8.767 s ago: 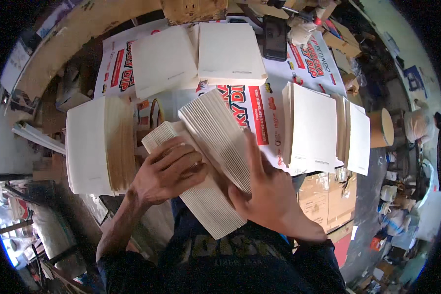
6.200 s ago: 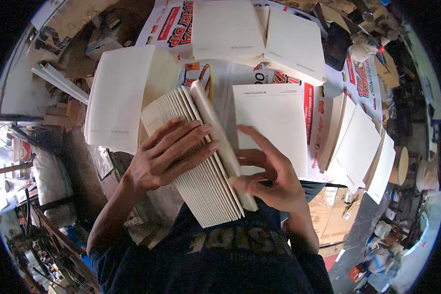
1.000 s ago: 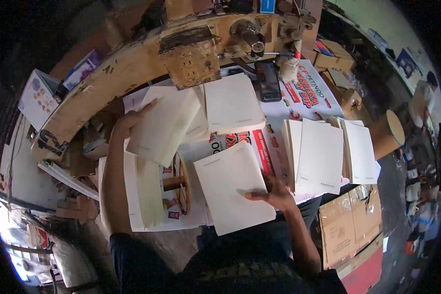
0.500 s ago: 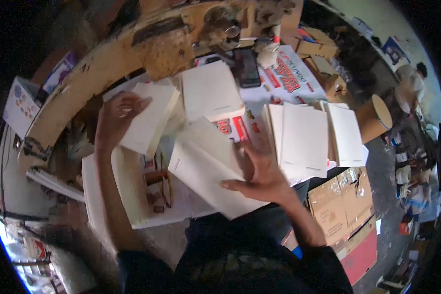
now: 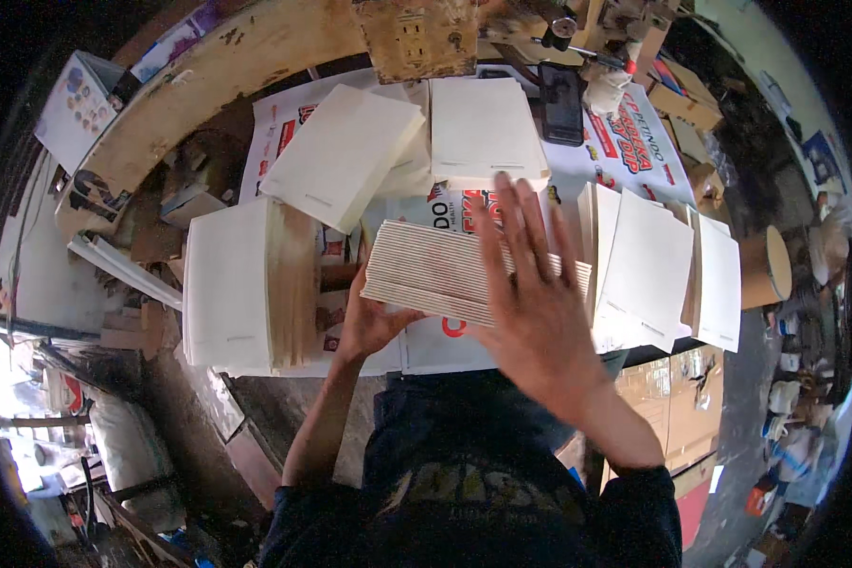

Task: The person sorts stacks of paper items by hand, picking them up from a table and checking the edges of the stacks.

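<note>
A stack of thin white booklets [image 5: 426, 270] is held above the middle of the table, its ribbed edges facing up. My left hand [image 5: 374, 322] is closed around its left end, the thumb along the near side. Across the right end lies my right hand [image 5: 535, 303], flat with fingers stretched out; whether the palm presses on the stack is hard to tell. More white booklet stacks surround them: one slanted at the back left [image 5: 341, 151], one at the back middle [image 5: 489, 123], a fanned one at the left [image 5: 225, 284], and others at the right [image 5: 644, 270].
A printed sheet [image 5: 279, 114] covers the table. A dark phone [image 5: 560, 102] lies behind the back stacks' right side. A brown cardboard tube [image 5: 767, 270] stands beyond the right stacks, and cardboard boxes [image 5: 667, 398] sit below the near right edge.
My left hand has left the back-left stack and now grips the booklets in the middle. These have turned edge-up, and my right hand has flattened over them. The view has shifted.
</note>
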Available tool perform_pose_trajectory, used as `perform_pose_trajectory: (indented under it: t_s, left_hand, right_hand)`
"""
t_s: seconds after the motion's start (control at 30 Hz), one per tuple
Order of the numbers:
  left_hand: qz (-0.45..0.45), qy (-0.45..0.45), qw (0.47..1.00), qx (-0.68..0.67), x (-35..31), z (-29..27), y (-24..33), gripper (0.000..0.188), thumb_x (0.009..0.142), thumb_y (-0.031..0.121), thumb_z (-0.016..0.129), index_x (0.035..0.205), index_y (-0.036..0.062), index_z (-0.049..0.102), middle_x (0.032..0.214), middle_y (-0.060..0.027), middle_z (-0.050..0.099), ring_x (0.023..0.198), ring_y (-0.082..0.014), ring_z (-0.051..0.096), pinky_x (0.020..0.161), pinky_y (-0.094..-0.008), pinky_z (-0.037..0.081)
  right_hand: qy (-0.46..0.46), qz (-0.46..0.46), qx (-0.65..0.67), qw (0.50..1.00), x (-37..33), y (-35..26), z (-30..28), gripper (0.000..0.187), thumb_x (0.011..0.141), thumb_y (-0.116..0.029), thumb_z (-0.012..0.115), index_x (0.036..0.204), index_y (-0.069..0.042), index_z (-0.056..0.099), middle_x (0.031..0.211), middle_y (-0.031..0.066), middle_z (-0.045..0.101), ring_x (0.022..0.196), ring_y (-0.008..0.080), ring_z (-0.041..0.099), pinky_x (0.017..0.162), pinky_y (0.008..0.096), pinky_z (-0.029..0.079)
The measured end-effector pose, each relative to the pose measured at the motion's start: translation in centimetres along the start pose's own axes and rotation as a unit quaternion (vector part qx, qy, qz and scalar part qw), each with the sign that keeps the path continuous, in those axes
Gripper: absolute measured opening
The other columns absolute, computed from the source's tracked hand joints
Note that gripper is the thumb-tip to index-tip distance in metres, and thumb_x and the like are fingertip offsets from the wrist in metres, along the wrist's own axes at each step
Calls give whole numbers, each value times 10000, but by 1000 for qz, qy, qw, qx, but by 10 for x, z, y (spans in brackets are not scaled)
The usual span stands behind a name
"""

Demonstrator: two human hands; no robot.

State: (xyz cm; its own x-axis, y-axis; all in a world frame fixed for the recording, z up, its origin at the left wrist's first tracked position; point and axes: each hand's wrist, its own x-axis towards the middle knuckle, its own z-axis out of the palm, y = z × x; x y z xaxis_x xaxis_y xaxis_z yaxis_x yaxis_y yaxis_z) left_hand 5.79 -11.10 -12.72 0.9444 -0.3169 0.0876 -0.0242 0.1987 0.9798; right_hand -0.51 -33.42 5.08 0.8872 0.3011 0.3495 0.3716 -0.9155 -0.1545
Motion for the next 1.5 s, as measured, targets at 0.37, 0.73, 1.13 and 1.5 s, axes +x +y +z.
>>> perform_pose_trajectory:
  t_s: [0.37, 0.73, 1.13, 1.5]
  left_hand:
    - [45, -3, 994, 105, 8, 10, 10, 641, 724, -36, 812, 1281, -11, 495, 1224, -105, 605, 1092, -187, 599, 947, -370, 506]
    - [143, 90, 865, 472, 10, -11, -10, 816, 542, 210, 966, 1204, 12, 534, 1164, -96, 621, 1044, -219, 596, 943, -406, 478]
    - [197, -107, 639, 736, 36, 127, 188, 818, 585, 306, 871, 1249, 62, 459, 1125, -134, 560, 1089, -285, 529, 926, -429, 395]
    - [107, 17, 992, -66, -48, -60, -17, 1138, 564, 193, 957, 1475, 25, 297, 1524, -179, 319, 1329, -268, 446, 1028, -437, 458]
  right_hand:
    - [-48, 10, -5, 999, -20, 28, 18, 1108, 676, -236, 825, 1529, -42, 145, 1566, 227, 192, 1465, 372, 186, 1208, 507, 109]
    - [-75, 8, 32, 997, 1, 32, 20, 934, 712, -213, 771, 1453, 15, 250, 1379, 300, 409, 1296, 443, 404, 1116, 553, 262]
    - [41, 2, 354, 934, -49, 69, 88, 844, 768, -226, 819, 1394, 23, 310, 1266, 224, 439, 1218, 385, 460, 1035, 431, 378]
    - [120, 122, 534, 828, -54, 34, 86, 1147, 668, -227, 887, 1482, 39, 124, 1473, 235, 317, 1374, 330, 331, 1126, 413, 277]
